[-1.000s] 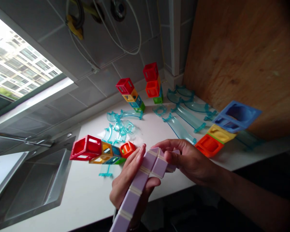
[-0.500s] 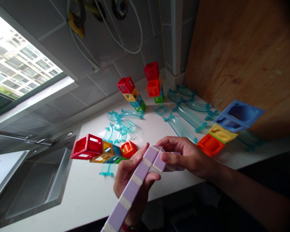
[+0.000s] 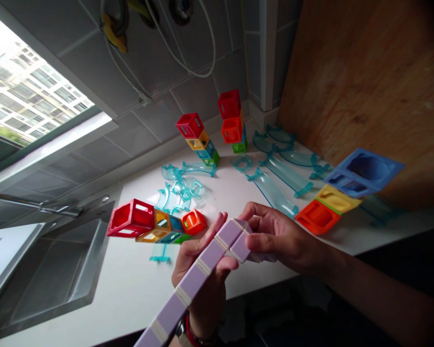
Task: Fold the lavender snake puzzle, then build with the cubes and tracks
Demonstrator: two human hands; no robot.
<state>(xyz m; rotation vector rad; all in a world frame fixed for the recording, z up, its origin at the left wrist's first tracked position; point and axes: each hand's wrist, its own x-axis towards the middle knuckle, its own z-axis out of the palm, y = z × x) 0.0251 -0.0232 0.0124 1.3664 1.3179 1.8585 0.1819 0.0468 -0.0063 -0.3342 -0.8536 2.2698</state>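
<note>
A chain of lilac blocks (image 3: 193,275) with cream bands between its segments crosses diagonally toward the bottom of the view. My left hand (image 3: 202,274) is closed around it near the bend, thumb underneath and fingers along the far side. At the folded end, my right hand (image 3: 275,236) pinches a short lilac section between thumb and fingers. Part of that section is hidden under the right hand. Just beyond the left hand lies a low row of red, yellow, blue and green cubes (image 3: 159,226). Right of my right hand stands a blue, yellow and orange stack (image 3: 338,193).
Two colourful cube towers, one on the left (image 3: 198,140) and one on the right (image 3: 233,123), stand near the tiled wall. Clear teal track pieces (image 3: 285,173) are spread over the white counter (image 3: 137,289). A metal sink (image 3: 58,270) lies left; a wooden board (image 3: 347,86) stands right.
The bent end of the lilac chain has shifted slightly right, and its long arm tilts a little flatter. Both hands keep their hold. More of the left wrist's watch and red band shows.
</note>
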